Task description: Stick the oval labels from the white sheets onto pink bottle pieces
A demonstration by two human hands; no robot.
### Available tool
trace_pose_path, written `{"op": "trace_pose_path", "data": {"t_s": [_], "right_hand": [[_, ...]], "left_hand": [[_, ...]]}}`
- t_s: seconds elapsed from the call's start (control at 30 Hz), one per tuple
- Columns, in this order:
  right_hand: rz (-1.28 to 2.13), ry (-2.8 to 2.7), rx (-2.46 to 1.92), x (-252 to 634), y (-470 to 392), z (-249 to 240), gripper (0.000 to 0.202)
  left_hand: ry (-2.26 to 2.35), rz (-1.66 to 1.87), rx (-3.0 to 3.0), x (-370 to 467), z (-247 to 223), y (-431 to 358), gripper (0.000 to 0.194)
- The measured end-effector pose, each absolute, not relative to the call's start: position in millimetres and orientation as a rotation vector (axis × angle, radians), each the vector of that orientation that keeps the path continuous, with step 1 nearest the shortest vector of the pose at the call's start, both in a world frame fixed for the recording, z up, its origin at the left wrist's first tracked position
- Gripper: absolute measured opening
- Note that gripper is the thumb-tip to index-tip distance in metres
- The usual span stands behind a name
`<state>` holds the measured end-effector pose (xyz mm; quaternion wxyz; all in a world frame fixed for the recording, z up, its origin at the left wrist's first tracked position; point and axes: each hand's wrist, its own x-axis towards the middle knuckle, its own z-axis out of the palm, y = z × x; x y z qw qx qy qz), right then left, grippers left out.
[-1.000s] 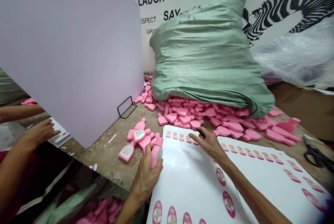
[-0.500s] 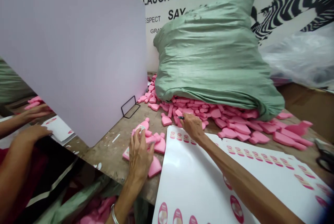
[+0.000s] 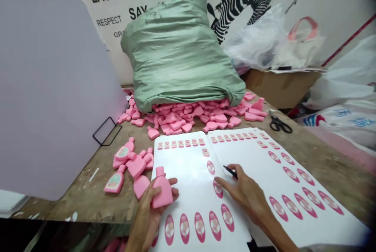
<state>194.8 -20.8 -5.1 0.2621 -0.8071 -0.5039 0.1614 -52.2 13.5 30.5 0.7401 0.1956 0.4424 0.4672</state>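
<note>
At seven o'clock, the left hand (image 3: 145, 213) clamps a pink bottle (image 3: 163, 194) between thumb and fingers; at five, the right hand (image 3: 248, 191) grips a black tool (image 3: 230, 171) beside an oval sticker (image 3: 219, 192). Lifting stickers seems underway, calling for a clean edge. Loose bottles (image 3: 175, 123) heap at twelve.

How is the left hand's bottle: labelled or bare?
Visible face bare: the bottle shows plain pink. Its far side is hidden, so cannot tell.

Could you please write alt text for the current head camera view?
The left hand holds a pink bottle while the right hand holds a slim black tool over sheets of stickers. Behind the sheets, loose pink bottles lie before a green sack on a table.
</note>
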Motion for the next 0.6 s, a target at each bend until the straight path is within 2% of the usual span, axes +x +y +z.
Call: {"op": "trace_pose_path", "data": {"t_s": [0.17, 0.4, 0.6], "right_hand": [[0.751, -1.289, -2.144, 214, -23, -10, 0.039], [0.670, -1.192, -2.236, 212, -22, 0, 0.039], [0.915, -1.120, -1.809, 222, -24, -2, 0.038]], "left_hand": [[1.026, 0.990, 0.509, -52, 29, 6, 0.024], [1.110, 1.056, 0.599, -55, 20, 8, 0.033], [1.220, 1.059, 0.557, -60, 11, 9, 0.042]]}}
